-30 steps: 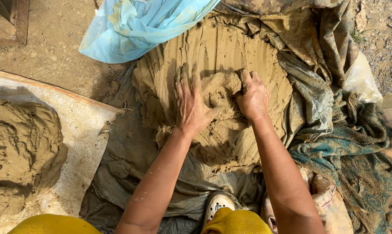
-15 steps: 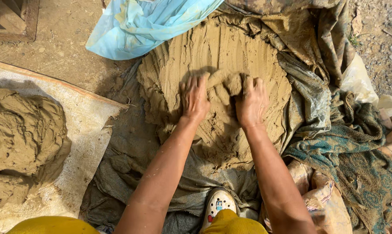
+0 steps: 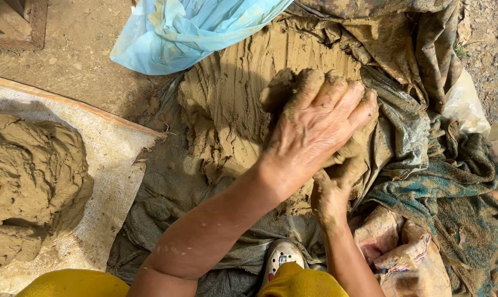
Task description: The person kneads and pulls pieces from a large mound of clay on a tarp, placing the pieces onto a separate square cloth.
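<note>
Head view: your left hand point(image 3: 315, 129) lies across the top of a wet brown clay lump point(image 3: 345, 154), fingers curled over its far edge in a clamping grip; your right hand point(image 3: 329, 198) cups it from the near side. The lump sits on the right part of the ridged slab of wet brown clay point(image 3: 232, 104) spread on the mud-stained grey cloth point(image 3: 166, 187). Its long axis seems to run far-left to near-right. Soft clay could tear or slip between your fingers, or drag the cloth up with it.
</note>
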